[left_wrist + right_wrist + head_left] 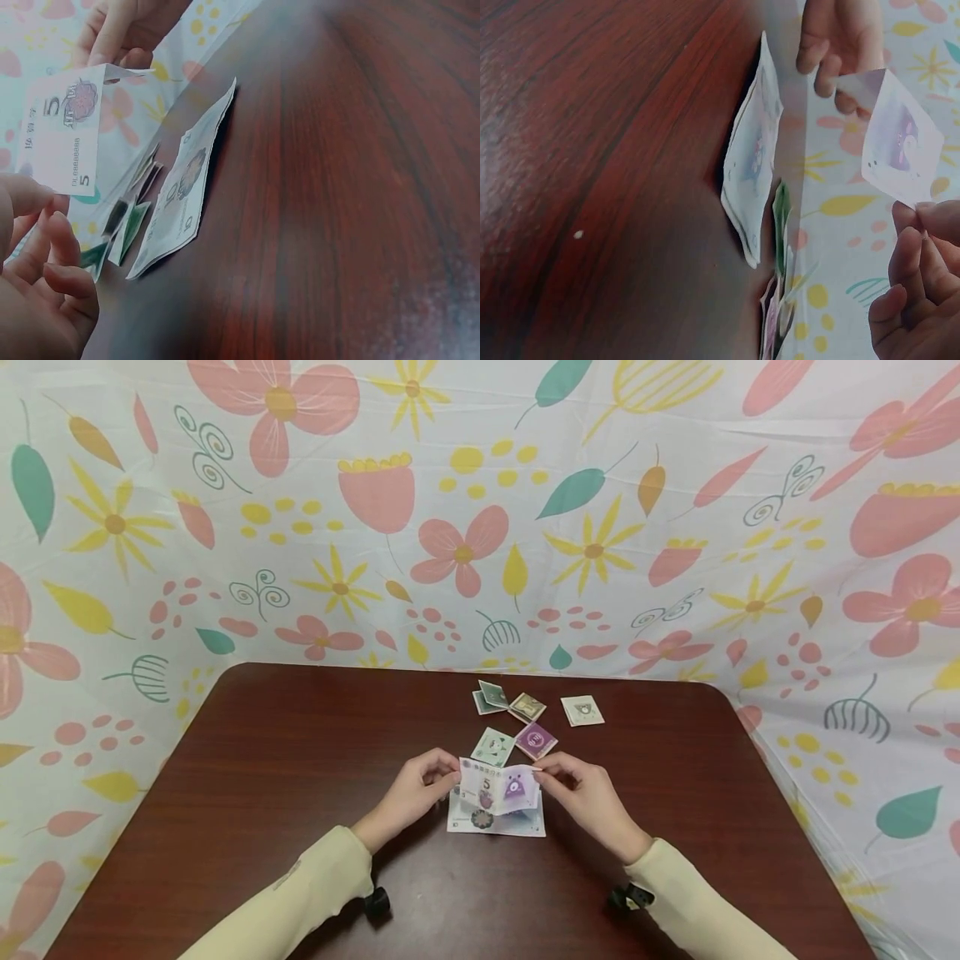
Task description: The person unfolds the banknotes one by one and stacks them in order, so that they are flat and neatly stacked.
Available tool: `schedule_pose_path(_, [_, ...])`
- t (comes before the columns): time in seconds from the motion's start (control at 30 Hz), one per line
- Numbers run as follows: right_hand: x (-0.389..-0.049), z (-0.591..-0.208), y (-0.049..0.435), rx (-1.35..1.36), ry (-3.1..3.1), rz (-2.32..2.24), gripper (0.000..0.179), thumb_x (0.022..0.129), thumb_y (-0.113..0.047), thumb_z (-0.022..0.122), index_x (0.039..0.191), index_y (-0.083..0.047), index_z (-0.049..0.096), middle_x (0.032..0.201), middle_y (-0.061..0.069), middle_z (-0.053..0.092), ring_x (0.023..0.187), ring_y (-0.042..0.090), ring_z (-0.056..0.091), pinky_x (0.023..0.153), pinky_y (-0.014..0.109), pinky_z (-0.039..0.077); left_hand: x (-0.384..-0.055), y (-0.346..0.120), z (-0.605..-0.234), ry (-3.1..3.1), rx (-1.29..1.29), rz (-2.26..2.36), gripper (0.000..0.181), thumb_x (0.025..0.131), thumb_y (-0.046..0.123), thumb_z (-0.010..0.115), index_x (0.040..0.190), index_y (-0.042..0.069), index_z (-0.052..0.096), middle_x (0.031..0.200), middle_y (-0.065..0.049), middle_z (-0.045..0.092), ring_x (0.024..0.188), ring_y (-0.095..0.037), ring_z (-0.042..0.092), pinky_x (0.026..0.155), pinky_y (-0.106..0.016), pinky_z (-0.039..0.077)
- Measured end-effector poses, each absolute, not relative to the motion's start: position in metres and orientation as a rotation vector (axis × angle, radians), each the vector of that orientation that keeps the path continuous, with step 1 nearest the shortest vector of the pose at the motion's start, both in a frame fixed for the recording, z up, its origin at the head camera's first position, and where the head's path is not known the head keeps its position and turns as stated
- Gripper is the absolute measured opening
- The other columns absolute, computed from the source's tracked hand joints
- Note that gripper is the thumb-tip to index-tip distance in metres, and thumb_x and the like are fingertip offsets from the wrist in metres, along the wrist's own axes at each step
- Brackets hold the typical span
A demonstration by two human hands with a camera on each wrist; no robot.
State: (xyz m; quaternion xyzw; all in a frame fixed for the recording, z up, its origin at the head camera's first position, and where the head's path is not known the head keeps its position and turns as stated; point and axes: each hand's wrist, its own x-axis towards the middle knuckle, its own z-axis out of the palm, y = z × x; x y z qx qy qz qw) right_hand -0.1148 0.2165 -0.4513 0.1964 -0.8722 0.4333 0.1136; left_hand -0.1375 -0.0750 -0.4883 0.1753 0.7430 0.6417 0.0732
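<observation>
My left hand [412, 789] pinches the left end of a purple-printed toy banknote [486, 787] between thumb and fingertip. At the note's upper right corner, my right hand [592, 797] pinches it the same way. A crease runs down the note's middle, and its halves stand at an angle in the right wrist view. Beneath it lies a blue-grey banknote [495, 825] on the table, partly covered in the head view. The right wrist view shows layered edges on this lower paper [754, 157], slightly bowed up from the wood.
Beyond the hands lie folded notes: a pale green one [493, 747], a purple one [536, 741], a brown one [527, 707], a dark green one [491, 697] and a pale one [582, 711] farther right. A flower-patterned cloth [465, 552] hangs behind the brown table [300, 760].
</observation>
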Motion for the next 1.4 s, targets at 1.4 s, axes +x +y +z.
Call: schedule_pose_path(1.4, [-0.111,-0.460,0.221,0.579,-2.683,1.273,0.019,0.093,-0.002,0.076,0.101,-0.018,0.072,0.084,-0.011,0.068,0.071,0.006,0.055,0.062,0.024,0.046,-0.121,-0.076,-0.490,2.501,0.360,1.881,0.013,0.093,0.001,0.073,0.101,0.011,0.078,0.087,-0.002,0.072,0.063,-0.008,0.053,0.057,-0.020,0.043])
